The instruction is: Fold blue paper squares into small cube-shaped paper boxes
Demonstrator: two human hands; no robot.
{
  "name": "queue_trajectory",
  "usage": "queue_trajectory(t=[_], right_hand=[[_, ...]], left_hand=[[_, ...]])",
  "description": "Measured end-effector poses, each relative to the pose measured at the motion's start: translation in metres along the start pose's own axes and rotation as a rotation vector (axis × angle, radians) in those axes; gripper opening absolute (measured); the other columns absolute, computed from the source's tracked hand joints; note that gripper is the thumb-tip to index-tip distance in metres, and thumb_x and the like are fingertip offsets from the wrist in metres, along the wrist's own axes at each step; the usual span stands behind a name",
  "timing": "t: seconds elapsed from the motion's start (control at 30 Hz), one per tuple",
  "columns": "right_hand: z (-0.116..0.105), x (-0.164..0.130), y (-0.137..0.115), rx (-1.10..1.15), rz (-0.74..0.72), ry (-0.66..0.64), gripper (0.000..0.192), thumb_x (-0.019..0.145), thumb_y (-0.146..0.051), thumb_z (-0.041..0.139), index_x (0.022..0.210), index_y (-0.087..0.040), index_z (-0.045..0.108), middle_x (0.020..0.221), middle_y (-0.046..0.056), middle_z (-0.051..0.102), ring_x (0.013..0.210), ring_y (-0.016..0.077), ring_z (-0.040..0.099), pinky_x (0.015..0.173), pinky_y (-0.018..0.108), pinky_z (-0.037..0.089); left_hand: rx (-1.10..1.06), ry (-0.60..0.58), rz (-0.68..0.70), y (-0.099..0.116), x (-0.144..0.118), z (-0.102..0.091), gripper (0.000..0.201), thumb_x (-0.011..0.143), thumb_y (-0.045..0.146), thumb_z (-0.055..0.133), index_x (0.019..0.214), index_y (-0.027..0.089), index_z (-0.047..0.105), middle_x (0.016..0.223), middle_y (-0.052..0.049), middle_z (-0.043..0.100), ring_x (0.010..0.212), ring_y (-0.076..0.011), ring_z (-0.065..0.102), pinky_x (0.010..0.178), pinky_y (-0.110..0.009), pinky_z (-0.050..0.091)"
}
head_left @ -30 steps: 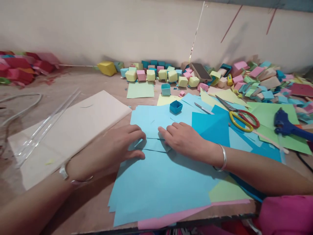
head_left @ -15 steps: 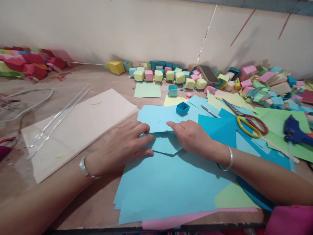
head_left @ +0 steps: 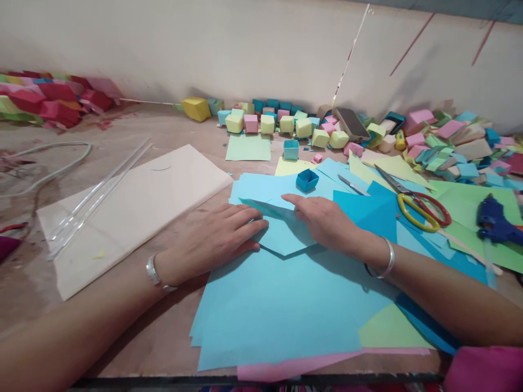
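A partly folded light blue paper (head_left: 284, 235) lies on top of larger light blue sheets (head_left: 281, 310), with its pointed edge towards me and its far flap raised. My left hand (head_left: 220, 231) is open, fingers stretched flat over the paper's left side. At the right side, my right hand (head_left: 324, 220) grips the raised flap, its index finger along the flap's upper edge; its thumb is hidden. Just beyond the flap sits a small dark blue open paper box (head_left: 307, 180). A light blue open box (head_left: 291, 149) stands farther back.
Scissors (head_left: 417, 209), a craft knife (head_left: 352, 184) and a blue glue gun (head_left: 494, 220) lie on the right. Clear glue sticks (head_left: 98, 198) rest on a cream board (head_left: 151, 218) at left. Several paper boxes (head_left: 267, 124) line the wall; a phone (head_left: 351, 124) leans among them.
My left hand has moved right and its fingers have flattened onto the folded paper. The flap's left end has lifted, showing its underside. My right hand stays at the flap.
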State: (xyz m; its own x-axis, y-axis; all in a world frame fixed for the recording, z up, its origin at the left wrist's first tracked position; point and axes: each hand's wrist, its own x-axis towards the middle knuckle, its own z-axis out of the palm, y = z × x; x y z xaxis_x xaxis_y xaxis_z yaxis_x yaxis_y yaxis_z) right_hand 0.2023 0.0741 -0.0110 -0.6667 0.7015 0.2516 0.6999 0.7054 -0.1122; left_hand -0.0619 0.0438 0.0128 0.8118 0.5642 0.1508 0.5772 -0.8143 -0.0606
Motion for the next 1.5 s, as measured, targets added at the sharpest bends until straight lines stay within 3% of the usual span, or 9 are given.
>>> queue_trajectory(t=[0.1,0.27,0.37,0.5,0.67,0.77,1.07,1.33,1.5], right_hand=[[-0.002,0.002,0.0,0.013,-0.016,0.047,0.044,0.091,-0.008,0.043,0.135,-0.013,0.047,0.097,0.01,0.07,0.083,0.0193,0.062,0.068,0.029,0.046],[-0.027,-0.002,-0.023,-0.009,-0.189,0.317,0.03,0.096,-0.015,0.039,0.116,-0.007,0.06,0.111,0.019,0.065,0.097,0.0234,0.059,0.081,0.037,0.047],[-0.035,-0.01,-0.041,0.106,-0.348,0.204,0.028,0.097,-0.031,0.044,0.106,-0.011,0.062,0.096,0.013,0.067,0.084,0.0199,0.058,0.07,0.032,0.045],[-0.02,-0.015,-0.044,0.04,-0.114,-0.003,0.022,0.094,-0.014,0.042,0.095,-0.015,0.064,0.078,0.005,0.065,0.071,0.0153,0.055,0.06,0.028,0.034],[-0.01,-0.008,-0.033,0.048,0.118,-0.261,0.014,0.091,-0.016,0.047,0.088,-0.017,0.06,0.082,0.004,0.066,0.068,0.0136,0.055,0.054,0.027,0.022],[-0.014,-0.005,-0.035,0.037,0.168,-0.301,0.012,0.093,-0.023,0.048,0.091,-0.018,0.059,0.085,0.004,0.068,0.068,0.014,0.056,0.053,0.028,0.019],[-0.011,-0.003,-0.05,-0.065,0.227,-0.251,0.028,0.092,-0.045,0.053,0.092,-0.017,0.056,0.083,0.007,0.068,0.067,0.018,0.059,0.051,0.029,0.014],[-0.031,0.0,-0.037,-0.042,0.286,-0.461,0.025,0.09,-0.042,0.058,0.095,-0.018,0.052,0.078,0.004,0.07,0.062,0.0173,0.059,0.046,0.027,0.016],[-0.04,-0.002,-0.024,-0.088,0.177,-0.547,0.021,0.09,-0.039,0.056,0.083,-0.019,0.055,0.068,0.004,0.066,0.057,0.0168,0.057,0.047,0.027,0.016]], left_hand=[[-0.001,0.047,0.034,0.0,0.0,-0.001,0.02,0.097,0.024,0.047,0.111,0.019,0.06,0.114,-0.01,0.065,0.105,-0.025,0.059,0.089,-0.039,0.044],[0.054,0.092,0.055,0.007,0.001,-0.006,0.022,0.097,0.013,0.041,0.097,0.016,0.063,0.094,-0.008,0.069,0.088,-0.0216,0.061,0.078,-0.035,0.045],[0.004,0.095,0.039,0.012,0.002,-0.005,0.024,0.097,0.015,0.04,0.091,0.016,0.064,0.081,-0.006,0.067,0.075,-0.0189,0.059,0.07,-0.032,0.044],[-0.153,0.111,-0.09,0.015,0.004,0.001,0.026,0.099,0.023,0.04,0.099,0.016,0.065,0.084,-0.006,0.068,0.076,-0.0184,0.061,0.068,-0.03,0.043],[-0.359,0.028,-0.398,0.015,0.006,0.001,0.023,0.096,0.031,0.046,0.098,0.019,0.065,0.088,-0.003,0.07,0.077,-0.018,0.063,0.067,-0.028,0.042],[-0.378,-0.055,-0.519,0.015,0.008,-0.002,0.02,0.094,0.032,0.049,0.096,0.021,0.065,0.086,-0.001,0.07,0.075,-0.0182,0.062,0.066,-0.028,0.04],[-0.258,-0.098,-0.612,0.022,0.012,0.0,0.032,0.09,0.049,0.054,0.101,0.02,0.061,0.086,-0.003,0.069,0.075,-0.0215,0.063,0.067,-0.031,0.038],[-0.217,-0.128,-0.664,0.013,0.004,-0.007,0.033,0.084,0.054,0.06,0.089,0.022,0.054,0.071,0.0,0.061,0.061,-0.0193,0.056,0.056,-0.029,0.034],[-0.302,-0.086,-0.622,-0.001,-0.007,-0.01,0.033,0.082,0.052,0.062,0.081,0.022,0.05,0.069,0.0,0.059,0.057,-0.0172,0.052,0.052,-0.028,0.034]])
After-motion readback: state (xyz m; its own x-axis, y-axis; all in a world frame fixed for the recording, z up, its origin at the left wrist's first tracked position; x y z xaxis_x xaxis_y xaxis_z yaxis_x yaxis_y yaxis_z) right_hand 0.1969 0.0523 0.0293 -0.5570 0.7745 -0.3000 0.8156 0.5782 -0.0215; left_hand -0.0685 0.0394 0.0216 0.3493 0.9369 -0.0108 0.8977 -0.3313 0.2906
